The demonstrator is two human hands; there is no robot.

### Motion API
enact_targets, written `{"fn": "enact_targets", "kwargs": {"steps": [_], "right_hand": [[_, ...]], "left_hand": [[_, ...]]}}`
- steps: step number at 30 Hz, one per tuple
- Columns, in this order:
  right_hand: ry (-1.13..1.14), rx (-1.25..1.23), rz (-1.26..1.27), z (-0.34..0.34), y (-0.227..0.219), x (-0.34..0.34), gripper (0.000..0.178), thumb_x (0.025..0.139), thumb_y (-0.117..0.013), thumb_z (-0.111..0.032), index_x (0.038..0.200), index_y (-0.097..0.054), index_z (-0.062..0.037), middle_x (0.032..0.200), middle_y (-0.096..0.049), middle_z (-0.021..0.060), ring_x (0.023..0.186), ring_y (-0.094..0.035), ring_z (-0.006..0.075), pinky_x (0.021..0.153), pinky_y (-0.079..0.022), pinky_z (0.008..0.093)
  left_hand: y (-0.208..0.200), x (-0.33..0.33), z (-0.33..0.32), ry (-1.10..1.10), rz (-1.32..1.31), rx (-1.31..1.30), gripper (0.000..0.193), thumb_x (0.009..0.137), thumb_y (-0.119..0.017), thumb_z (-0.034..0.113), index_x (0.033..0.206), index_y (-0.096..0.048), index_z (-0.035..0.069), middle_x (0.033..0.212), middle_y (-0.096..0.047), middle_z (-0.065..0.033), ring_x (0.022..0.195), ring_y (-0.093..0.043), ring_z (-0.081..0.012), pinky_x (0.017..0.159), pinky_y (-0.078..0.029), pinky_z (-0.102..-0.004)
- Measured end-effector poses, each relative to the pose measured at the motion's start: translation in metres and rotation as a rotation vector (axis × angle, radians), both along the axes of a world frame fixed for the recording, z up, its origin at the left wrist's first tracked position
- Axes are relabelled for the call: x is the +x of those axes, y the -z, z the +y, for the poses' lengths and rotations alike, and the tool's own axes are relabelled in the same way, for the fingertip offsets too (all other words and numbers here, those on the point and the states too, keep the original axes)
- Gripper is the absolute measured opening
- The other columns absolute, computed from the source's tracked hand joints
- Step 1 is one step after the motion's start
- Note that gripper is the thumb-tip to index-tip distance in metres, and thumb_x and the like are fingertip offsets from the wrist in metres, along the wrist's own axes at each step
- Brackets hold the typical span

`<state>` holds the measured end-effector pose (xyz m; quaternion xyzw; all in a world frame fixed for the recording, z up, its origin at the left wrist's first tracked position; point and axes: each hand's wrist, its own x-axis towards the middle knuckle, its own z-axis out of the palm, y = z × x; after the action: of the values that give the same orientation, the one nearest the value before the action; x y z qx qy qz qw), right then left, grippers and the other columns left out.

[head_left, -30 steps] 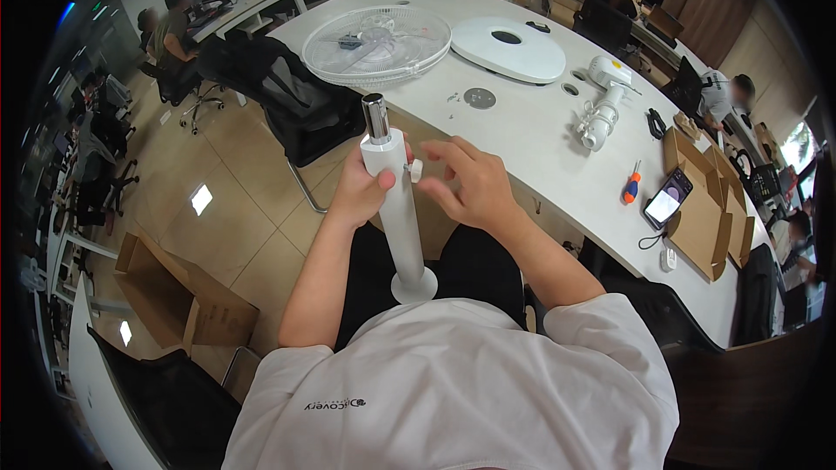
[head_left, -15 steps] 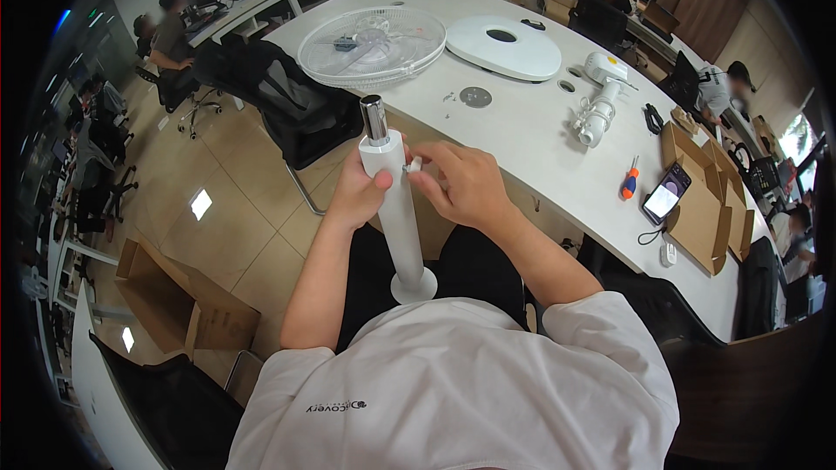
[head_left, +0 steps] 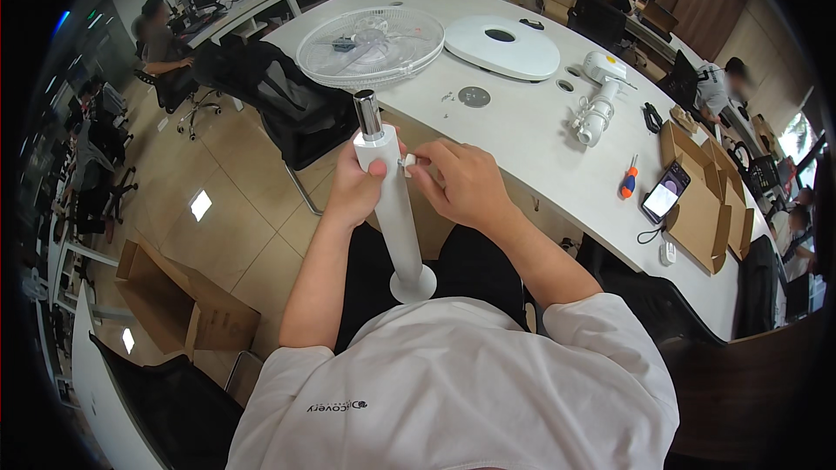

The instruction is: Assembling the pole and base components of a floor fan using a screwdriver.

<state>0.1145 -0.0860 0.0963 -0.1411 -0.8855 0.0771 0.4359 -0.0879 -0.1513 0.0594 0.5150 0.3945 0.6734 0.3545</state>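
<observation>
Head view: the left hand (head_left: 352, 187) is wrapped around the upper part of a white tube (head_left: 398, 231), with its thumb lying along the front side. The right hand (head_left: 463, 176) pinches a small white knob (head_left: 409, 161) between thumb and forefinger, at the right side of the tube; its other fingers are curled. The tube is in front of the person's body, slightly tilted to the left, and its round flange (head_left: 414, 285) is over the lap, between the thighs. From its top a shiny metal rod (head_left: 367, 113) comes out.

Beyond the hands, the white bench (head_left: 514, 139) carries a fan grille (head_left: 370, 50), and just beside it a round white base (head_left: 531, 57). More to the right lie a white motor part (head_left: 596, 113), a screwdriver (head_left: 628, 184), a phone (head_left: 667, 195) and an opened cardboard tray (head_left: 699, 213). On the floor, at the left, there is a cardboard box (head_left: 152, 296).
</observation>
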Motion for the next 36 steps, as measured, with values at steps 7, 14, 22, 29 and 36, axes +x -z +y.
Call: {"fn": "enact_targets", "kwargs": {"steps": [7,14,22,29,36], "right_hand": [[-0.009,-0.03,-0.062,-0.004,-0.003,0.002,0.042,0.089,-0.083,-0.029,0.122,-0.066,-0.0098,0.092,-0.067,0.0071,0.07,-0.066,0.0304,0.065,-0.052,0.0414],[-0.023,0.063,0.007,-0.001,-0.002,-0.004,0.035,0.093,-0.081,-0.028,0.117,-0.065,-0.0075,0.09,-0.067,0.0072,0.07,-0.067,0.0313,0.066,-0.053,0.0418],[-0.025,-0.111,0.028,-0.004,-0.007,-0.005,0.029,0.097,-0.076,-0.025,0.117,-0.064,-0.0084,0.089,-0.067,0.0083,0.068,-0.068,0.0296,0.062,-0.052,0.0425],[0.041,-0.049,-0.038,0.0,-0.009,-0.005,0.029,0.097,-0.076,-0.025,0.117,-0.063,-0.0081,0.098,-0.071,0.0082,0.07,-0.07,0.0306,0.061,-0.053,0.0409],[-0.022,-0.071,0.014,0.002,-0.013,-0.001,0.025,0.097,-0.076,-0.023,0.114,-0.065,-0.009,0.098,-0.071,0.0062,0.07,-0.071,0.029,0.061,-0.054,0.0398]], "left_hand": [[0.001,0.003,0.001,-0.016,-0.018,0.001,0.101,0.073,-0.08,0.081,0.136,-0.06,0.004,0.115,-0.068,-0.0036,0.105,-0.067,-0.0139,0.091,-0.055,-0.0327],[-0.002,0.0,-0.001,-0.057,0.041,-0.021,0.103,0.076,-0.074,0.082,0.139,-0.059,0.002,0.122,-0.065,-0.0028,0.11,-0.064,-0.0133,0.094,-0.054,-0.0321],[-0.008,0.009,-0.003,-0.08,-0.006,0.034,0.094,0.079,-0.079,0.079,0.133,-0.062,0.004,0.11,-0.064,0.0004,0.101,-0.062,-0.0102,0.088,-0.051,-0.0297],[-0.013,0.011,-0.004,-0.115,0.053,0.008,0.102,0.078,-0.074,0.083,0.137,-0.061,0.001,0.114,-0.066,-0.0024,0.103,-0.064,-0.0123,0.091,-0.054,-0.0313],[-0.019,0.016,-0.007,-0.138,0.021,0.015,0.102,0.078,-0.073,0.083,0.137,-0.061,0.001,0.114,-0.066,-0.0024,0.103,-0.064,-0.0123,0.089,-0.054,-0.0309]]}}
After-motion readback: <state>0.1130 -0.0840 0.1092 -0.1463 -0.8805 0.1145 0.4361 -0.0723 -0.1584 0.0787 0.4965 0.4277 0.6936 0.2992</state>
